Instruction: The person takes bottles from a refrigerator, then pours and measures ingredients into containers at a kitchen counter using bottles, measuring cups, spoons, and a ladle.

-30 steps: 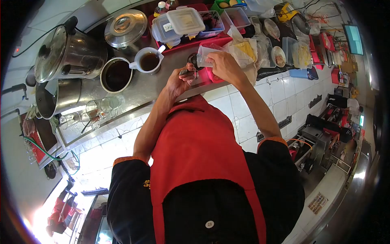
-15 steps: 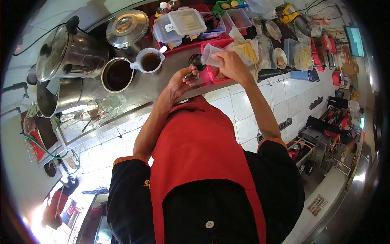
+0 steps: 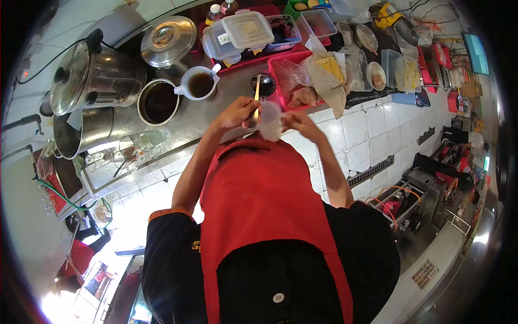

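Observation:
My left hand [image 3: 237,114] is closed around a slim metal utensil with a shiny handle [image 3: 257,96]; its lower end is hidden by my fingers. The handle rises across a small dark round bowl [image 3: 266,85] near the counter's edge. Between my hands, in front of the apron, a translucent plastic cup [image 3: 271,123] is tilted, with something pale low inside it. My right hand [image 3: 300,124], slightly blurred, pinches the cup at its right side. Beyond it, a pink tray [image 3: 277,81] holds plastic bags, one with brownish contents.
On the steel counter to the left stand a white jug [image 3: 186,89] of dark liquid, a pot [image 3: 141,105] of dark liquid, a large lidded pot [image 3: 116,75] and several glass mugs [image 3: 151,139]. Lidded plastic boxes [image 3: 248,29] are stacked behind. Tiled floor [image 3: 372,121] lies to the right.
My right hand has brought the cup from above the pink tray down and left, close to my left hand. The utensil in my left hand has turned, so its handle now points up.

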